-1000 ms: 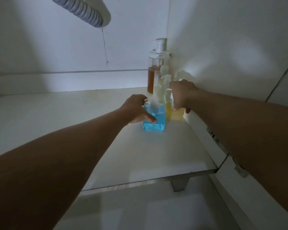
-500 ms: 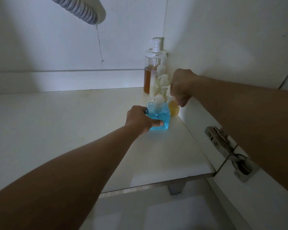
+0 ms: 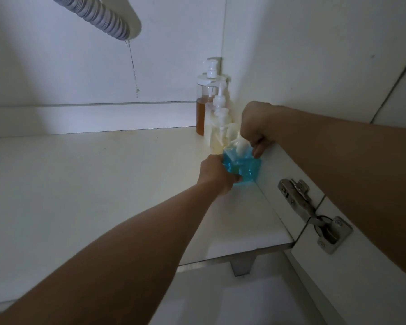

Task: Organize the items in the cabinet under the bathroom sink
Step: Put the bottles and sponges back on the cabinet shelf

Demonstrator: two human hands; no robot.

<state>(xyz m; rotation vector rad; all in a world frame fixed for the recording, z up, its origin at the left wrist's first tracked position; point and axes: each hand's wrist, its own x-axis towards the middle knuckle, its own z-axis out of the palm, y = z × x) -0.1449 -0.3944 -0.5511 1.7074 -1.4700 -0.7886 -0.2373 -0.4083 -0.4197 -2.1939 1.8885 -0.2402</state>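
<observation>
Square blue bottle (image 3: 243,167), translucent, white pump, beside wall

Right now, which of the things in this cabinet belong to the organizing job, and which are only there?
Part of the job:
square blue liquid bottle, gripped by left hand
right hand at its pump
tall clear pump bottle with amber liquid
pale yellowish pump bottles

Only there:
grey ribbed drain hose
metal door hinge
white cabinet shelf

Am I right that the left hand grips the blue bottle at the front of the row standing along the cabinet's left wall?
Not quite: the head view shows the row along the right wall. The left hand does grip the blue bottle at its front.
</observation>
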